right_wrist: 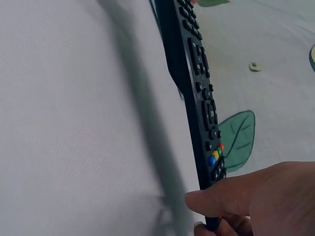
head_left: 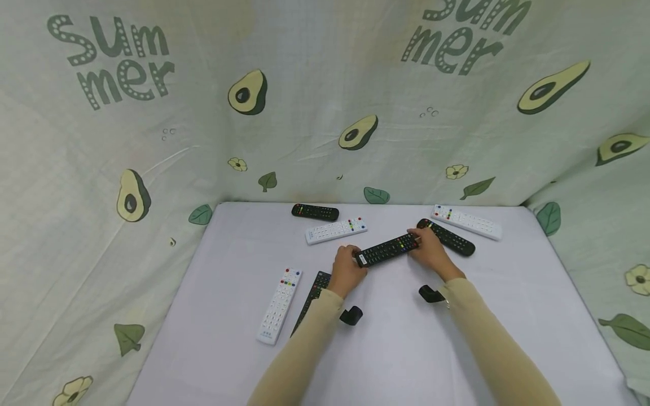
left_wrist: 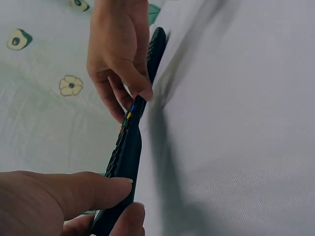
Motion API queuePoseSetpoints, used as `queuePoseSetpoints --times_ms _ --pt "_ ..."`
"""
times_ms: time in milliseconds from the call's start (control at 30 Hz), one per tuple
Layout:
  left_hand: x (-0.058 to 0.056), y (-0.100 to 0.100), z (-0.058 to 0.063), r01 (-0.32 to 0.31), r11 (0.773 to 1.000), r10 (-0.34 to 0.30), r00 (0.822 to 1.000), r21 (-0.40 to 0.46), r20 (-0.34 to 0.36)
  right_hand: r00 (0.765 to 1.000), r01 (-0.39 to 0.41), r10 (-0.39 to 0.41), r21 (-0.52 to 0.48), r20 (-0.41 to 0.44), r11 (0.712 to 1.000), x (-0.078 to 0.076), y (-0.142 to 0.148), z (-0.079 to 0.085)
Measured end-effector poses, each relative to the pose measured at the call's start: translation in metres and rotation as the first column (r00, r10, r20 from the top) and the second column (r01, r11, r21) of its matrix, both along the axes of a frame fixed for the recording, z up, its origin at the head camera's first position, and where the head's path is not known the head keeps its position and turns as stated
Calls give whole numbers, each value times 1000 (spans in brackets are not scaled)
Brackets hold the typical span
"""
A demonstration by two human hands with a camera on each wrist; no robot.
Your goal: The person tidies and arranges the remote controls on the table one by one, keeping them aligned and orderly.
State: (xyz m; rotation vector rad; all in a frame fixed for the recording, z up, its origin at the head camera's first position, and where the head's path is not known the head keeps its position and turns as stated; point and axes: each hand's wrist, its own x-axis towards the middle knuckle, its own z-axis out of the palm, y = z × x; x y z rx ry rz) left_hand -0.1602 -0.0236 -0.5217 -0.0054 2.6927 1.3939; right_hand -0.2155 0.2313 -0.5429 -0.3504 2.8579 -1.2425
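A black remote control (head_left: pixel 387 250) is held at both ends above the white table, its button side up and tilted toward the head camera. My left hand (head_left: pixel 348 272) pinches its left end between thumb and fingers. At the other end, near the coloured buttons, my right hand (head_left: pixel 429 248) grips it. The right wrist view shows the thumb across the edge of the remote (right_wrist: pixel 197 98), with fingertips beneath. A shadow of the remote falls on the cloth. Another black remote (head_left: pixel 449 238) lies just beyond the right hand, and a black remote (head_left: pixel 317 285) is partly hidden under the left forearm.
On the table (head_left: pixel 213 316) lie a white remote (head_left: pixel 280 304) at the left, a white remote (head_left: pixel 336 230) and a black remote (head_left: pixel 315 212) at the back, and a white remote (head_left: pixel 468 221) at the back right. A patterned cloth (head_left: pixel 304 129) hangs behind.
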Motion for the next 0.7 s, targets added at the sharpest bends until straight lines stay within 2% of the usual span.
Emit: queuePoseSetpoints --times_ms 167,333,700 --pt "9 -5 4 39 999 -39 999 16 7 1000 -15 15 21 -5 1000 6 -3 8" --pt "17 -9 6 77 997 -77 997 23 15 998 -29 26 75 50 997 13 -9 18" --pt "39 -19 17 152 988 -152 988 9 28 993 -106 102 78 57 991 19 -18 19"
